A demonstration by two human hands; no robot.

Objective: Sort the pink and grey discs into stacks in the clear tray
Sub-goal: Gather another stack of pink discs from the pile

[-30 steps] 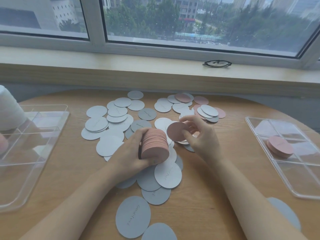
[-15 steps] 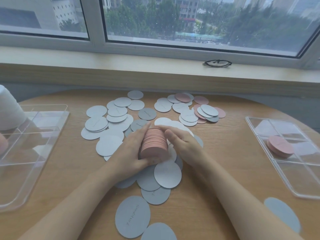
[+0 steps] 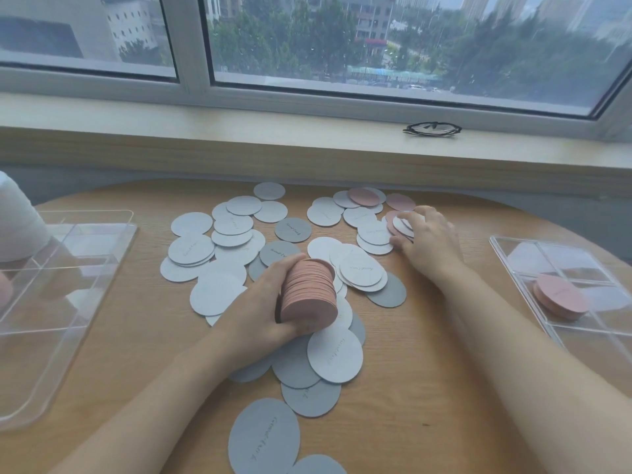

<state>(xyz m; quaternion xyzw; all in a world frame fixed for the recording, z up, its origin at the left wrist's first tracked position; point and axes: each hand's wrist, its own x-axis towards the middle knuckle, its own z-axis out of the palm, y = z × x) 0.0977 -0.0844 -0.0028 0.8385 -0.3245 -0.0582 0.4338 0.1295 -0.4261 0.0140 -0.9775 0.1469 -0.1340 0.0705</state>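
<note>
A left hand [image 3: 260, 313] grips a thick pink stack [image 3: 307, 295] on edge at table [image 3: 427, 388] centre; the right hand [image 3: 429, 239], at two o'clock, curls its fingers on scattered discs [image 3: 371, 230]. Grey discs [image 3: 219, 254] crowd all round. At three o'clock, a clear tray [image 3: 513, 251] holds a short pink pile [image 3: 561, 297].

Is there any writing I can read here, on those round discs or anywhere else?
Nothing here can be read for certain.
Grey discs: each bears one short line of cursive script, too small and blurred to read.
Pink stack in the clear tray: a faint line of script, unreadable.
Buildings outside the window: no legible signs.
</note>
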